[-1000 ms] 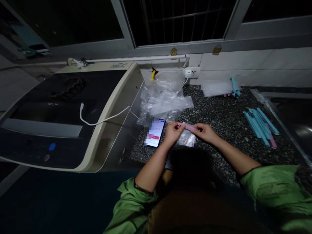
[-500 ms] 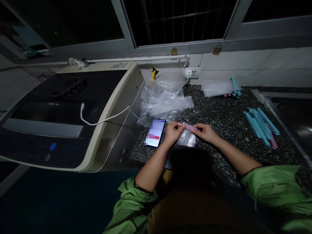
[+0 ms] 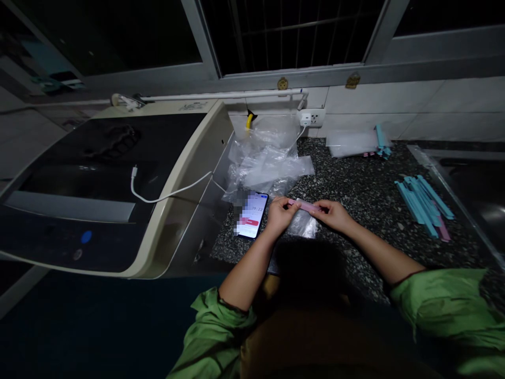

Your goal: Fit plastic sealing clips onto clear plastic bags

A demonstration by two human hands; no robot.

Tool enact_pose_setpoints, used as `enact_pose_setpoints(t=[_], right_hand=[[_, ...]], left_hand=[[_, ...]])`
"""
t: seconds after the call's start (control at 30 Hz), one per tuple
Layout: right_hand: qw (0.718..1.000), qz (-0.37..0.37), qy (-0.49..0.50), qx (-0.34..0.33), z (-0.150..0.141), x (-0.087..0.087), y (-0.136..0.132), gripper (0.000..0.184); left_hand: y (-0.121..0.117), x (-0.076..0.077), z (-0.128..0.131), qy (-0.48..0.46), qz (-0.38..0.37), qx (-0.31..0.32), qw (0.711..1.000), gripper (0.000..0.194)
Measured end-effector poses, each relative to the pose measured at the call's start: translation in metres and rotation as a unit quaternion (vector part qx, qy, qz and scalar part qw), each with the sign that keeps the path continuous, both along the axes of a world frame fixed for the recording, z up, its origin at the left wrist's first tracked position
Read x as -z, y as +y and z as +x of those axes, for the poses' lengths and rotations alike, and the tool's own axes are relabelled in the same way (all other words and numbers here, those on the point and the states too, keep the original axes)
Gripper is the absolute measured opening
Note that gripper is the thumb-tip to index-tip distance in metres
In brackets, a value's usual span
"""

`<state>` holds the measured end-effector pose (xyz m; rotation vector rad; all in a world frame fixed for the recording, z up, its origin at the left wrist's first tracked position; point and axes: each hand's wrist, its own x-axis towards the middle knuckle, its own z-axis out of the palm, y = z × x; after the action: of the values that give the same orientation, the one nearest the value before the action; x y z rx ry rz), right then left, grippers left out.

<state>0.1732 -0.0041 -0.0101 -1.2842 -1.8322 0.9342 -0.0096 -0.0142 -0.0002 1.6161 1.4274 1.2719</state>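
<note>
Between my two hands a pink bag sealing clip (image 3: 306, 206) lies crosswise, along the upper edge of a clear plastic bag (image 3: 303, 225). My left hand (image 3: 281, 215) pinches the clip's left end between thumb and fingers. At the other end, my right hand (image 3: 332, 214) grips it the same way. The bag hangs toward me below the clip, over the dark speckled counter (image 3: 339, 181). How far the clip is fitted onto the bag's edge I cannot tell. A lit phone (image 3: 252, 215) lies just left of my left hand.
Several blue clips (image 3: 420, 202) and a pink one lie on the right. Behind are clear bags with clips (image 3: 353, 142) and a heap of loose plastic bags (image 3: 268, 158). A washing machine (image 3: 158, 210) with a white cable (image 3: 177, 193) borders the left; a sink (image 3: 487, 205) the right.
</note>
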Motion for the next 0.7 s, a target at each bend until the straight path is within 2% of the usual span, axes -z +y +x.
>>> enact_pose_setpoints(t=[0.4,0.57,0.7], right_hand=[[1.000,0.011,-0.006,0.003,0.000,-0.002,-0.002,0.034],[0.998,0.066,0.000,-0.001,0.003,-0.008,-0.002,0.034],[0.993,0.112,0.011,0.018,0.006,-0.013,0.000,0.035]], left_hand=[[0.000,0.000,0.001,-0.003,0.002,-0.008,1.000,0.018],[-0.001,-0.002,0.003,-0.027,0.020,-0.014,0.999,0.014],[-0.001,-0.001,0.004,-0.019,0.031,0.013,0.999,0.013]])
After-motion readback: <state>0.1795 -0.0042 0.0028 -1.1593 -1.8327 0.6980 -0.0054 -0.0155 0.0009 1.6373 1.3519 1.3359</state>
